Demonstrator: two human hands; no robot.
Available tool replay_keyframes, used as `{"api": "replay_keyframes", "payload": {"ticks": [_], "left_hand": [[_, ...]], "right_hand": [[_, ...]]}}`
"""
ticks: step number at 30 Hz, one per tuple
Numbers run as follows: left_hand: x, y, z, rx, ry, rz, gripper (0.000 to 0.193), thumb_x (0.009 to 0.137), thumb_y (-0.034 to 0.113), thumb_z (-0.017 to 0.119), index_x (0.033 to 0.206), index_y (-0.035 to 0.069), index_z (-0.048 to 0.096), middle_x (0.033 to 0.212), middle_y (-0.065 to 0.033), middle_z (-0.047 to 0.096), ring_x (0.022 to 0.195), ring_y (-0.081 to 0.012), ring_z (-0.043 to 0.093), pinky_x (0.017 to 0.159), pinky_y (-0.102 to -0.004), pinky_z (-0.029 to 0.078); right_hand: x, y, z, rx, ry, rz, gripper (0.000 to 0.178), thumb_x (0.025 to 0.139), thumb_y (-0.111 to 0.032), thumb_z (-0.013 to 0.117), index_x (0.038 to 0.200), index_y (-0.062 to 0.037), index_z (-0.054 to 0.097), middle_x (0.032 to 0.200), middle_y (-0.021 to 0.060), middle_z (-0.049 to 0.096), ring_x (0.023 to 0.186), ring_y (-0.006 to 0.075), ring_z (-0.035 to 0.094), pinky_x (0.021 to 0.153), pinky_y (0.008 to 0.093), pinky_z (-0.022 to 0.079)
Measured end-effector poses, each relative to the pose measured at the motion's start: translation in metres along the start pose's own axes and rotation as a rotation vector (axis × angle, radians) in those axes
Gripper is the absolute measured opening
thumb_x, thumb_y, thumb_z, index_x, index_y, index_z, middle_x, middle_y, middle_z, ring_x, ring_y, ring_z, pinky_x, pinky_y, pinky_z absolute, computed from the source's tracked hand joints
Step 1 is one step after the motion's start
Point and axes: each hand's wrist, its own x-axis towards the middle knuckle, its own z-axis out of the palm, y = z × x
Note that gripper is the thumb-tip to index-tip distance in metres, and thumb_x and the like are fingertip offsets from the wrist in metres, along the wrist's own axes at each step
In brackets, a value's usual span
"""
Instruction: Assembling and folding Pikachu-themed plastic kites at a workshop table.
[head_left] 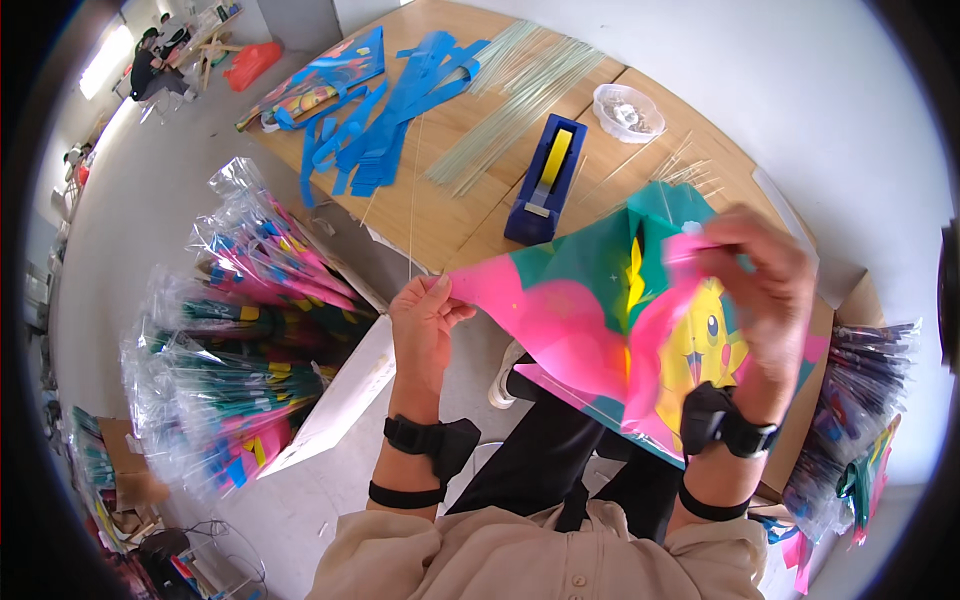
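A thin kite (570, 310) in pink, green and yellow, printed with a yellow cartoon figure, spreads over my lap and up against the table edge. Its pink left corner is pinched between thumb and finger of my left hand (425, 318). On the other side my right hand (765, 285), blurred by motion, is closed on a folded pink part of the sheet. A yellow strip runs down the kite's middle fold, and part of its right side is hidden behind my right hand and wrist.
On the table (455, 225) are blue ribbon strips (400, 120), thin pale rods (510, 110), a blue tape dispenser (545, 180), a clear plastic bowl (628, 112) and a folded printed sheet (335, 80). Boxes of bagged kites stand left (240, 350) and right (850, 410). A person (150, 70) sits far left.
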Motion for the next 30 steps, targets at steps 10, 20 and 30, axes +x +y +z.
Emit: {"api": "replay_keyframes", "payload": {"ticks": [10,20,30], "left_hand": [[-0.018,0.02,0.04,0.189,-0.18,0.148,0.011,0.087,0.009,0.062,0.083,-0.001,0.061,0.077,-0.0069,0.065,0.066,-0.0124,0.062,0.06,-0.0245,0.05],[-0.047,0.001,0.055,0.266,-0.332,0.211,0.017,0.091,0.011,0.056,0.1,-0.003,0.061,0.101,-0.0124,0.064,0.091,-0.0154,0.06,0.079,-0.0302,0.048],[-0.064,-0.051,0.066,0.877,-0.54,0.602,0.036,0.073,0.006,0.072,0.105,0.001,0.059,0.105,-0.0147,0.061,0.097,-0.0299,0.059,0.086,-0.0352,0.047]], "right_hand": [[0.016,0.053,0.103,0.086,-0.345,-0.21,0.013,0.068,0.004,0.063,0.08,0.0006,0.063,0.095,0.01,0.062,0.093,0.0273,0.055,0.077,0.0363,0.046],[-0.03,0.085,0.079,0.329,-0.382,0.13,0.013,0.068,0.007,0.066,0.081,0.0025,0.064,0.088,0.012,0.065,0.08,0.0216,0.063,0.069,0.0292,0.048],[-0.113,0.097,0.066,0.766,0.151,0.489,0.017,0.067,0.013,0.068,0.079,0.0009,0.068,0.091,0.0129,0.065,0.085,0.0198,0.061,0.075,0.0285,0.048]]}}
